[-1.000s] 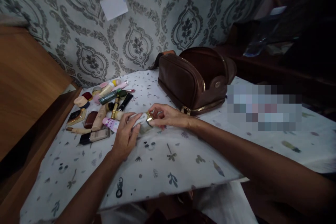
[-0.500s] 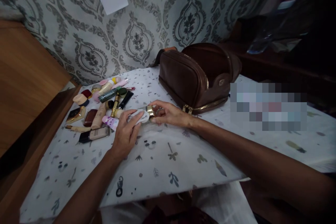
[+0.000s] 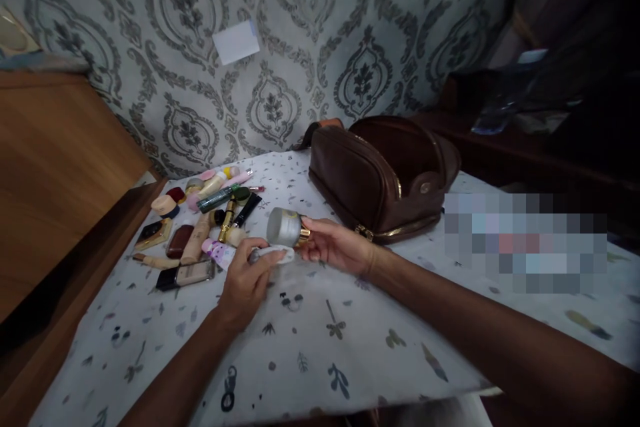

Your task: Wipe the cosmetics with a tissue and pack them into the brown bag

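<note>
My right hand (image 3: 337,245) grips a frosted grey cosmetic jar (image 3: 283,226) by its gold lid, tilted on its side above the table. Just below the jar, my left hand (image 3: 249,278) is closed on a folded white wipe (image 3: 283,255), pinched between thumb and fingers. Left of my hands lies a group of makeup items, among them a foundation bottle (image 3: 196,272), a purple-and-white tube (image 3: 218,251), a black tube (image 3: 247,210) and a brown compact (image 3: 179,241).
A brown leather bag (image 3: 345,180) stands unzipped behind my right hand. The printed white tablecloth (image 3: 295,360) covers the table. At left is a wooden cabinet (image 3: 60,167); patterned wallpaper (image 3: 273,107) runs behind. A blurred patch hides something at right.
My right hand has lifted and turned the jar so its side shows above the wipe. My left hand with the wipe now sits lower than the jar. The head view has tilted up slightly.
</note>
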Motion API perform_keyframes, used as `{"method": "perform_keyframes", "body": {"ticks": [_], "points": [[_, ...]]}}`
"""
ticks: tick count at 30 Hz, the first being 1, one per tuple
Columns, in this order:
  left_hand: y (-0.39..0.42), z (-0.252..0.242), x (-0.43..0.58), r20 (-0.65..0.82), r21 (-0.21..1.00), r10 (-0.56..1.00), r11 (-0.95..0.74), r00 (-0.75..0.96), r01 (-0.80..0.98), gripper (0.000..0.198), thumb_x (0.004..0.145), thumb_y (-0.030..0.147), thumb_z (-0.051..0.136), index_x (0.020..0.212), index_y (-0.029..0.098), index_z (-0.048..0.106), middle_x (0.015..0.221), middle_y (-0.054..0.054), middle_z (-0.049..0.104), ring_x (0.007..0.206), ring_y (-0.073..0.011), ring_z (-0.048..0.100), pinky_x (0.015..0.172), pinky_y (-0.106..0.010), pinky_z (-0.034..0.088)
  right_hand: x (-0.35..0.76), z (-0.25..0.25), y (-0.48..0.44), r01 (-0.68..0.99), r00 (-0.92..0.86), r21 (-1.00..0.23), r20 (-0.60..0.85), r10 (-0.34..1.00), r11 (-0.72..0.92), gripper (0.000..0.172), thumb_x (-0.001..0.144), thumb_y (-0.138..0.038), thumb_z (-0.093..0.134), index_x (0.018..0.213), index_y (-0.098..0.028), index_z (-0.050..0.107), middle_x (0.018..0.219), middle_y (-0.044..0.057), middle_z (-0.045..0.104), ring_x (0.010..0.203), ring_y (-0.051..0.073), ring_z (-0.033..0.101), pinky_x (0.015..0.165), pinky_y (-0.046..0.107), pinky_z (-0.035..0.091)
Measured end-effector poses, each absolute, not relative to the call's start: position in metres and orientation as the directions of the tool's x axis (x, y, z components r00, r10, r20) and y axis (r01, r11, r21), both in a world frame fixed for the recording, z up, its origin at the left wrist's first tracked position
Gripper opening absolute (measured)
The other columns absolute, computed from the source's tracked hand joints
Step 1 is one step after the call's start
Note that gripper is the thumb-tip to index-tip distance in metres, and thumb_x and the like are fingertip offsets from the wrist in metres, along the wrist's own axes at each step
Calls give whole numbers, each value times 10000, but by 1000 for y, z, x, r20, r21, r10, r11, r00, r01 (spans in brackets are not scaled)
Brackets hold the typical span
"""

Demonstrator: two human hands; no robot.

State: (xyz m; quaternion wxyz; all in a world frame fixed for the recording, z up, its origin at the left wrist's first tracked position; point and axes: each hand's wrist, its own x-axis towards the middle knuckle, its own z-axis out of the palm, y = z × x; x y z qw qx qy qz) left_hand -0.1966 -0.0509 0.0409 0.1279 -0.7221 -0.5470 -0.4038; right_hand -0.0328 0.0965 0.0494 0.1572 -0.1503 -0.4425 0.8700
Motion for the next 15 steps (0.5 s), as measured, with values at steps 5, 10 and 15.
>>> {"method": "perform_keyframes", "body": {"ticks": [5, 10, 15], "points": [[-51, 43, -194, 723, 370, 690, -362, -20, 856, 271, 926, 101, 488, 1019, 221, 713, 1062, -67, 581, 950, -155, 603, 760, -274, 523, -30, 52, 100, -81, -930, -748, -181, 321, -658, 267, 894, -422, 580, 834, -165, 617, 697, 42, 687, 515, 104, 576, 478, 188, 459], [-47, 41, -200, 701, 524, 680, -289, -213, 801, 192, 876, 156, 575, 951, 219, 740, 1036, -56, 672, 976, -184, 643, 851, -329, 532, -30, 49, 102, -81, -932, -755, -175, 318, -651, 298, 828, -458, 622, 746, -175, 578, 623, 24, 659, 462, 94, 548, 408, 171, 391], [-45, 45, -206, 645, 622, 700, -249, -306, 742, 190, 851, 160, 582, 930, 220, 743, 991, -42, 711, 996, -197, 654, 887, -350, 519, -29, 48, 94, 28, -949, -873, -176, 261, -487, 357, 741, -480, 710, 673, -156, 579, 498, -32, 568, 410, 78, 522, 364, 161, 316]]}}
